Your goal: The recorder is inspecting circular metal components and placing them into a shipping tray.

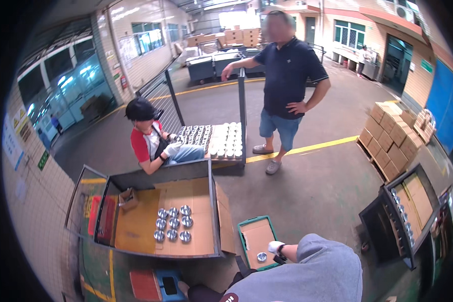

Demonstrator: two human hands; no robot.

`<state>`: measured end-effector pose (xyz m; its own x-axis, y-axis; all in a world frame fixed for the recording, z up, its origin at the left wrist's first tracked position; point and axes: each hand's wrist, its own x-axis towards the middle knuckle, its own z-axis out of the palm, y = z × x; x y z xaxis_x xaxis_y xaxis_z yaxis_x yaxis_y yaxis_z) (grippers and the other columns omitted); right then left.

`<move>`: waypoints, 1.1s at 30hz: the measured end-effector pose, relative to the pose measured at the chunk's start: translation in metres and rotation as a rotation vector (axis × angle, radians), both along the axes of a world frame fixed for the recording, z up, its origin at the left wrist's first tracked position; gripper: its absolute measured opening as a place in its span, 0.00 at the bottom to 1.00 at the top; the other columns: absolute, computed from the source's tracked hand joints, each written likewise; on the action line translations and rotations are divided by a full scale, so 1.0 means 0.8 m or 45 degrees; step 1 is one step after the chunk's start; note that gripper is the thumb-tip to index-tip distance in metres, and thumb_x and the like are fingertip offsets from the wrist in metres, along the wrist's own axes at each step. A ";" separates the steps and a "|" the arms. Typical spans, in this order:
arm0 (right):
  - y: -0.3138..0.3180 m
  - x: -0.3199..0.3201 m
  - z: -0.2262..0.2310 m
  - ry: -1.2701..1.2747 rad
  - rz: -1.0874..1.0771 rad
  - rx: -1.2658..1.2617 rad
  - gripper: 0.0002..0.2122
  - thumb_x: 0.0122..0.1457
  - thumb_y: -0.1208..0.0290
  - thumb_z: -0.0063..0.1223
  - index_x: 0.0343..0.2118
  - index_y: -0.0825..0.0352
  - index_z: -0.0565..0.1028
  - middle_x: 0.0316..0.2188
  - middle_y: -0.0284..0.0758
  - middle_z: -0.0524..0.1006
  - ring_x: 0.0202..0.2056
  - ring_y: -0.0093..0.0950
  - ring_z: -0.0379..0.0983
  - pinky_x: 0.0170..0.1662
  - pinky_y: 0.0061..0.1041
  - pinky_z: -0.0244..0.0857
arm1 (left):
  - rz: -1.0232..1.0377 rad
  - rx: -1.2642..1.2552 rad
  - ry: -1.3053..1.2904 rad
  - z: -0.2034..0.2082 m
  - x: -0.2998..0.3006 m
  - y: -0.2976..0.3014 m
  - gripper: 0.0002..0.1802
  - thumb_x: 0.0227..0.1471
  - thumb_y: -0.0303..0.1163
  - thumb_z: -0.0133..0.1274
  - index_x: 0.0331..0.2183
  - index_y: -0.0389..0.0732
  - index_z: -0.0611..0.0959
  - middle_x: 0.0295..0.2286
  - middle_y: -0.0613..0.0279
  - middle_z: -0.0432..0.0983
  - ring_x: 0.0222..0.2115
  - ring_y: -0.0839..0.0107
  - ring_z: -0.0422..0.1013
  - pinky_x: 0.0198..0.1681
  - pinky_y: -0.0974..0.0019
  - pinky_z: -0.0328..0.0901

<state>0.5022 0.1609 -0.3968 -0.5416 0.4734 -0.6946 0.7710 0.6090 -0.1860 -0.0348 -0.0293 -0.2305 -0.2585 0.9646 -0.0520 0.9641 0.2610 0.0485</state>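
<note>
My right hand [275, 246], in a white glove with a dark band at the wrist, is over the right side of a shallow green tray [242, 234]. Cardboard lines the tray. One round, shiny metal part [261, 257] lies there, just below and left of the glove. Too little of the fingers shows to tell whether they hold anything. A dark shape just below the wrist cannot be made out. My grey sleeve spreads across the lower edge. My left hand is not in view.
Left of the tray stands a dark metal bin [217, 211] with rows of round metal parts [173, 223] and a small carton [128, 199]. Beyond it a gloved person [148, 136] sits by a pallet of parts [226, 141]. Another person [289, 75] stands nearby. Boxes [387, 138] are stacked right.
</note>
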 end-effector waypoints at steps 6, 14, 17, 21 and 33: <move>-0.053 0.103 -0.031 -0.098 -0.341 -0.096 0.11 0.45 0.72 0.52 0.33 0.65 0.80 0.33 0.42 0.79 0.37 0.40 0.76 0.38 0.32 0.71 | 0.000 -0.085 0.068 -0.014 -0.011 -0.018 0.14 0.48 0.37 0.47 0.35 0.43 0.82 0.34 0.48 0.77 0.37 0.52 0.73 0.42 0.54 0.67; -0.094 0.040 -0.022 0.734 -1.523 -0.976 0.05 0.55 0.73 0.49 0.31 0.64 0.77 0.22 0.35 0.77 0.20 0.29 0.73 0.23 0.26 0.66 | 1.332 -0.397 -0.488 -0.091 0.126 -0.383 0.20 0.49 0.44 0.45 0.28 0.40 0.84 0.32 0.46 0.77 0.37 0.50 0.73 0.43 0.54 0.66; -0.105 -0.034 0.020 0.526 -1.102 -0.661 0.07 0.56 0.70 0.49 0.35 0.67 0.75 0.25 0.33 0.76 0.24 0.26 0.73 0.25 0.26 0.66 | 1.336 -0.488 -0.490 -0.112 0.135 -0.430 0.21 0.49 0.46 0.43 0.29 0.39 0.83 0.33 0.48 0.77 0.38 0.49 0.72 0.43 0.55 0.66; -0.095 -0.050 -0.028 0.327 -0.633 -0.136 0.14 0.55 0.62 0.45 0.30 0.69 0.78 0.29 0.50 0.76 0.37 0.47 0.73 0.40 0.39 0.66 | 1.233 -0.653 -0.620 -0.141 0.128 -0.438 0.21 0.51 0.45 0.42 0.30 0.40 0.83 0.35 0.48 0.77 0.39 0.50 0.72 0.45 0.54 0.65; -0.136 -0.279 0.118 0.232 -1.039 -0.212 0.09 0.55 0.66 0.47 0.31 0.64 0.76 0.22 0.33 0.76 0.20 0.26 0.72 0.25 0.25 0.66 | 0.829 -0.982 -0.823 -0.189 -0.032 -0.504 0.22 0.53 0.47 0.40 0.32 0.42 0.83 0.34 0.52 0.77 0.37 0.55 0.73 0.40 0.53 0.65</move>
